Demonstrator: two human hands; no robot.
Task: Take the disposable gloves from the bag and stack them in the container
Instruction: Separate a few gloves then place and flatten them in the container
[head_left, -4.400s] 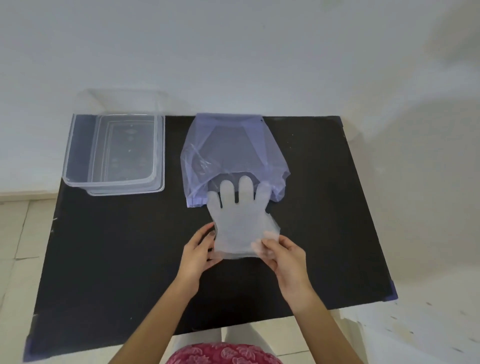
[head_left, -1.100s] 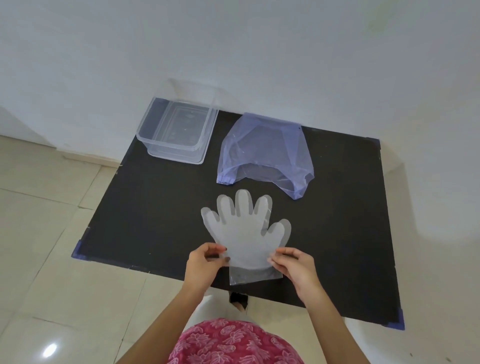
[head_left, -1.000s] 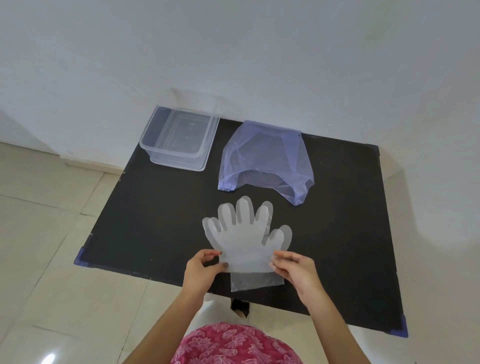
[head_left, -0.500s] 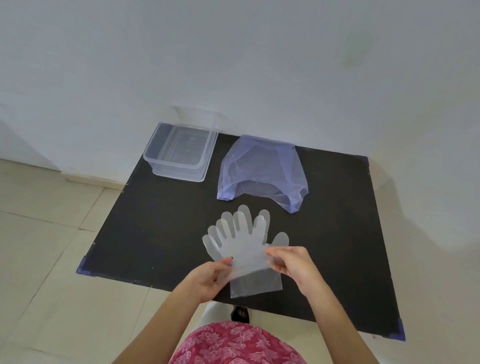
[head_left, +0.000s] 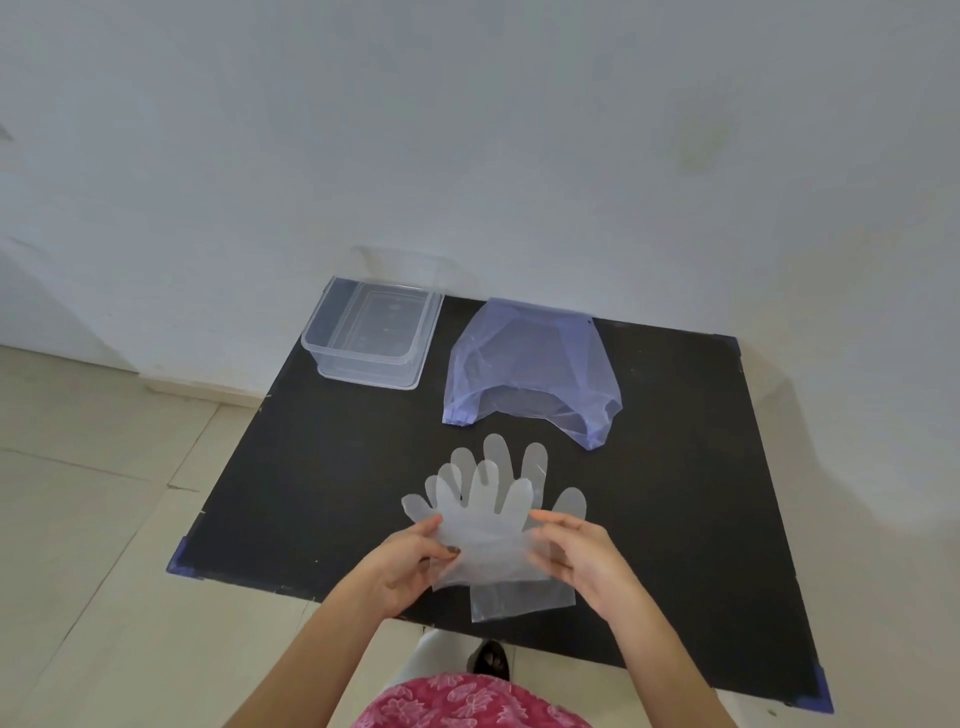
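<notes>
Translucent disposable gloves lie near the front of the black table (head_left: 322, 467). The top glove (head_left: 485, 540) is lifted and shifted left off the stack of gloves (head_left: 524, 597) beneath it. My left hand (head_left: 410, 564) pinches the top glove's left edge, and my right hand (head_left: 582, 558) pinches its right edge. Behind them the blue see-through bag (head_left: 530, 369) lies flat with its mouth toward me. The clear plastic container (head_left: 371, 332) stands at the table's far left corner; nothing shows inside it.
A white wall runs right behind the table. Pale floor tiles lie to the left, below the table's edge. My pink patterned clothing shows at the bottom of the view.
Both hands pulled the gloves out of the bag toward the front edge. Over the last second they peeled the top glove up and left, off the stack.
</notes>
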